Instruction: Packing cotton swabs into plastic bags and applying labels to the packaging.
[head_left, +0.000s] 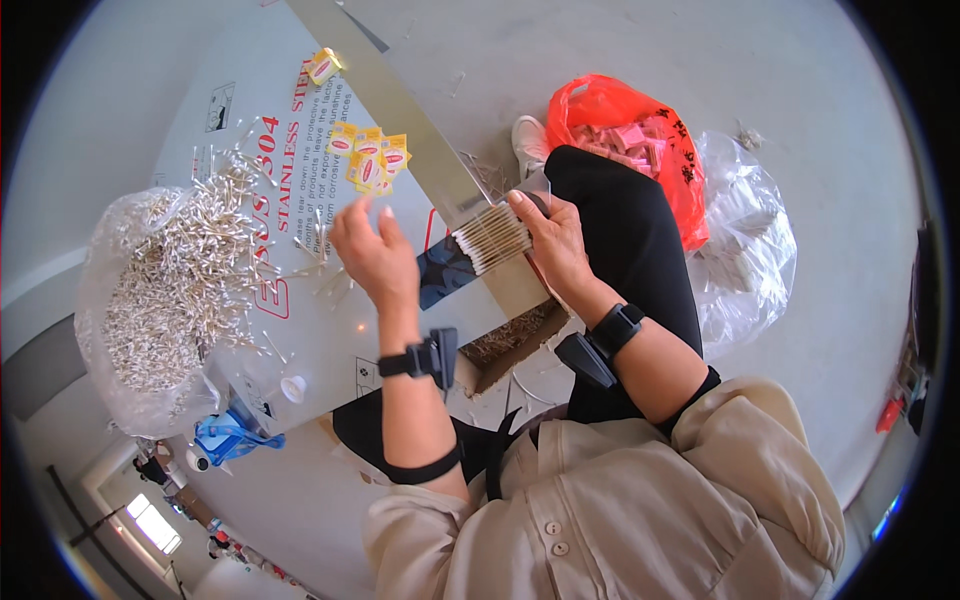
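A flat row of cotton swabs (493, 240) is gripped at one end between the thumb and fingers of my right hand (556, 240). Their white tips point left, over a dark blue sheet (444, 272) at the table's edge. Something clear and stiff shows beside the right thumb; I cannot make out what. My left hand (378, 255) hovers over the table with bent fingers, thumb and forefinger apart, nothing visible between them. Just beyond its fingertips lie several yellow printed packets (369, 158). Loose swabs are scattered to its left.
A clear bag (95, 290) spills a large heap of swabs (180, 290) on the table (330, 340). An open cardboard box (545, 335) with swabs sits below my hands. A red bag (590, 95) of pink packets and a clear plastic bag (745, 260) are at the right.
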